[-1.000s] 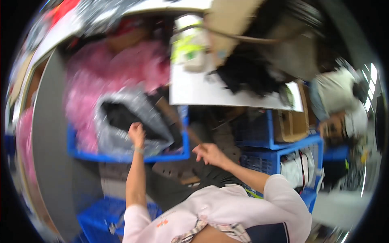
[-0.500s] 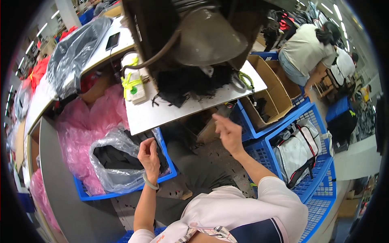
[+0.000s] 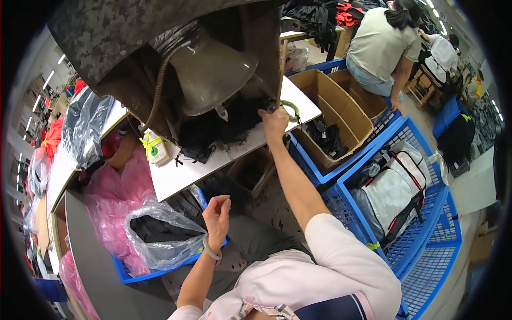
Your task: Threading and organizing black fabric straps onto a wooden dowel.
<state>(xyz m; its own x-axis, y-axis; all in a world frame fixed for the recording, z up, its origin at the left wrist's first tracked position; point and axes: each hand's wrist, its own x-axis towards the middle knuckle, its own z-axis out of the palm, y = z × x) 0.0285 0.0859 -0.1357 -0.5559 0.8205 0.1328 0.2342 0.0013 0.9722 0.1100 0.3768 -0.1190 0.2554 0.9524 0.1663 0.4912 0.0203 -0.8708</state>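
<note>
Head view: our right hand [image 3: 273, 121] reaches to the far edge of the white worktop [image 3: 176, 176], fingers closed on the heap of black fabric pieces [image 3: 234, 120] beside a green cord loop [image 3: 290, 111]. We grip firmly and draw slowly. Our left hand [image 3: 216, 216] hovers loosely curled, empty, above the clear plastic bag of dark fabric [image 3: 160, 237].

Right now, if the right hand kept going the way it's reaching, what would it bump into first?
Probably the heap of black fabric on the white table. The right hand already looks to be at its edge, though depth is hard to judge here.
</note>
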